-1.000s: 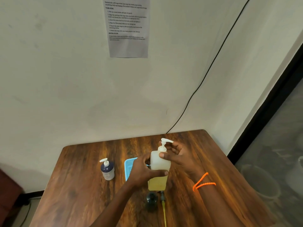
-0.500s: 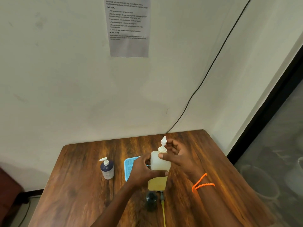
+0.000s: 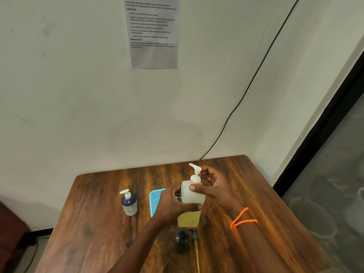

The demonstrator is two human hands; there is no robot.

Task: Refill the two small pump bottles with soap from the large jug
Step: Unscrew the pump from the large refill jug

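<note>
Here, in the head view, a wooden table (image 3: 94, 223) stands against a pale wall, and the person's two hands meet above its middle around a large translucent bottle (image 3: 192, 196) with yellowish soap filling its lower part. The left hand (image 3: 173, 205) wraps the bottle's body from the left, fingers closed around the front with the thumb behind. The right hand (image 3: 214, 186) is curled around the neck just below the white pump head (image 3: 196, 170), its thumb pressed on the bottle's shoulder; the nozzle points up and to the left. Behind the left hand, a light blue basket (image 3: 154, 198) sits on the table, mostly hidden. Well to the left of it stands a small pump bottle (image 3: 129, 202), dark blue on top and pale below, upright with its white pump on. Just in front of the held bottle, a small dark bottle (image 3: 182, 240) stands on the table with no pump, and beside it lies a loose pump (image 3: 196, 245) with a yellowish tube running toward the camera. An orange beaded band (image 3: 242, 219) circles the right wrist.
</note>
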